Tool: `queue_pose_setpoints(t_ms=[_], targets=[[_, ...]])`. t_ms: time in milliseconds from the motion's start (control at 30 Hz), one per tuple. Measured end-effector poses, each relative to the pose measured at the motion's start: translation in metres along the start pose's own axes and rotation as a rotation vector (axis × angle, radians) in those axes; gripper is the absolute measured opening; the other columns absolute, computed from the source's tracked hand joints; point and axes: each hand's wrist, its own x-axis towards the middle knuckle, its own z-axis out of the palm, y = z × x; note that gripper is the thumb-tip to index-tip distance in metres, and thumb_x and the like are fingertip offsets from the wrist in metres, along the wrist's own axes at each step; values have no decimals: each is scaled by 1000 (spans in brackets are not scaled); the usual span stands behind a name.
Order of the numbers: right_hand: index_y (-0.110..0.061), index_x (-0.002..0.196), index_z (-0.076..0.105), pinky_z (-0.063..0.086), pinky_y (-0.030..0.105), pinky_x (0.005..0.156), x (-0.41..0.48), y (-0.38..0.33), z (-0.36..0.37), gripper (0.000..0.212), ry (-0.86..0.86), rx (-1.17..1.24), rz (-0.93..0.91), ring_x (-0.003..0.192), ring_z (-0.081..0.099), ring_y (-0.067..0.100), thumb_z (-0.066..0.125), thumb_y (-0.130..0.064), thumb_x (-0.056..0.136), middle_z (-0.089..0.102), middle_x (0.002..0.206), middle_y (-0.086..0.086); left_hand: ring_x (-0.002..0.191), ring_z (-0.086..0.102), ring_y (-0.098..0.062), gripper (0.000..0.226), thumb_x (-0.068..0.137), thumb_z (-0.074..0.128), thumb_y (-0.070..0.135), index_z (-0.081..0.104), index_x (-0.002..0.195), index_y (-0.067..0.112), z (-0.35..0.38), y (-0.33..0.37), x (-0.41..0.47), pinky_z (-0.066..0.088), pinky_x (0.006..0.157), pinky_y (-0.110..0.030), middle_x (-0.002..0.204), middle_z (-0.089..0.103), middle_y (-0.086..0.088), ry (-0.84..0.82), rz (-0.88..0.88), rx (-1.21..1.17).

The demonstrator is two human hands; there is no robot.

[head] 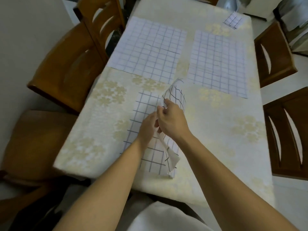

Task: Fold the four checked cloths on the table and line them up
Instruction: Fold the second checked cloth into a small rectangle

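Several white checked cloths lie on the table. The nearest cloth (pixel 145 112) is in front of me, its right half lifted off the table. My right hand (pixel 171 120) pinches the raised edge of this cloth. My left hand (pixel 147 129) grips the same edge just below and to the left. A second cloth (pixel 148 47) lies flat at the far left, and a third cloth (pixel 218 62) lies flat at the far right. A small folded cloth (pixel 233 20) sits at the far right corner.
The table (pixel 225 130) wears a cream cloth with pale flower prints. Wooden chairs stand at the left (pixel 70 60) and the right (pixel 275 52), with another chair (pixel 288 134) at the near right. A wooden stool (pixel 30 140) is at the near left.
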Motion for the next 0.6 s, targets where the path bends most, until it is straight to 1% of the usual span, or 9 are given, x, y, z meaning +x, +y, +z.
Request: queue_pose_setpoints(t_ms=[33,100,167,200,233,300,400,500,600], targets=[[-5,107,49,57,39,59,0,-6,7,22,-39,32,22,50,67,23,39,-25,103,71,63,6,52,50,2,52,110,35,36,63,67,38,-10,8,-3,41,60,-27,56,54,18,-32,-52,-80],[-9,127,43,52,32,60,-4,-16,20,36,-122,120,61,54,69,19,41,-37,105,74,73,3,65,62,4,60,109,18,55,71,94,31,-33,6,-2,46,68,-21,68,68,19,-85,-196,-180],[-17,157,19,53,29,69,-13,-16,33,64,-158,136,49,67,72,15,38,-49,106,76,87,1,120,60,-4,76,99,13,74,63,135,29,-58,-4,2,41,105,-31,120,72,15,-104,-340,-244],[-19,160,15,54,29,76,-16,-11,37,67,-132,106,37,77,73,14,35,-52,105,76,94,1,144,41,-11,80,96,15,79,52,147,29,-67,-5,3,25,120,-42,145,57,11,-134,-383,-285],[-19,160,18,54,32,85,-19,-4,40,67,-81,70,37,89,72,15,34,-54,105,75,103,1,153,23,-13,79,97,18,77,43,153,28,-74,-5,3,9,123,-48,159,40,9,-152,-403,-291],[-20,157,30,50,36,96,-24,14,42,62,51,33,62,107,66,16,33,-53,105,68,126,5,150,19,-7,67,104,29,63,35,157,23,-81,-5,0,6,124,-44,160,29,13,-136,-398,-226],[-18,155,36,45,32,100,-34,40,41,54,160,-22,111,119,55,13,37,-43,107,52,145,5,146,34,-18,59,103,55,43,41,153,14,-88,-17,5,27,115,-37,154,42,3,-97,-322,-47],[-17,157,32,37,34,111,-44,66,44,55,81,-181,155,139,44,22,39,-39,107,40,156,6,120,58,-22,42,103,59,32,58,137,7,-94,-28,10,45,97,-31,131,63,-4,-11,-242,173],[-16,159,27,28,31,118,-49,87,52,57,-7,-295,182,149,29,20,42,-36,107,28,164,3,110,65,-25,27,101,62,31,68,119,12,-98,-36,6,54,96,-37,116,70,-5,23,-218,292]])
